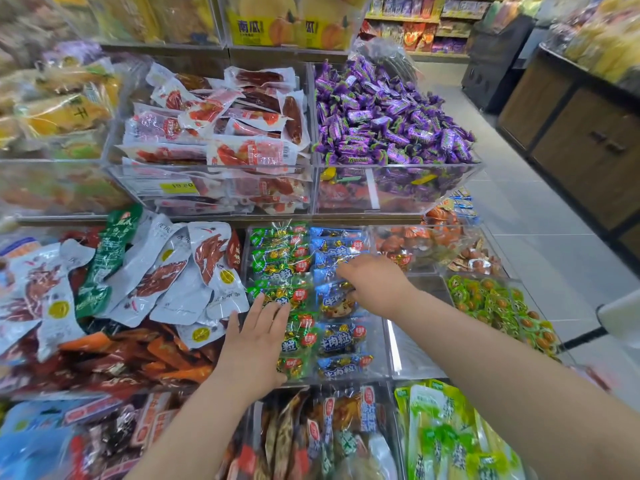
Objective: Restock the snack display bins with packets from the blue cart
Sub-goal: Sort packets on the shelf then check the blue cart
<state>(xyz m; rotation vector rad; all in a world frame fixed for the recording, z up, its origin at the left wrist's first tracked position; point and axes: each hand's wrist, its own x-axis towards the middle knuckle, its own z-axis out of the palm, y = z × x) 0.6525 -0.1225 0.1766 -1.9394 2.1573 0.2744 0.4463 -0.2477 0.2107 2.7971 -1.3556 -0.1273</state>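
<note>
Acrylic bin [379, 341], mid shelf: green packets [280, 258] in the left column, blue packets [341, 341] in the right. Left hand [256, 337] lies flat on the green ones, fingers straight. Right hand [375, 284] reaches onto the blue ones; fingertips hidden, can't tell if it grips any. Upper bin [398, 165] holds purple candy [391, 116]. Bottom-left stock is blurred, unreadable.

Green packets [278, 265] beside blue packets [337, 251], purple candies [388, 112] above, yellow price tag [178, 187].
</note>
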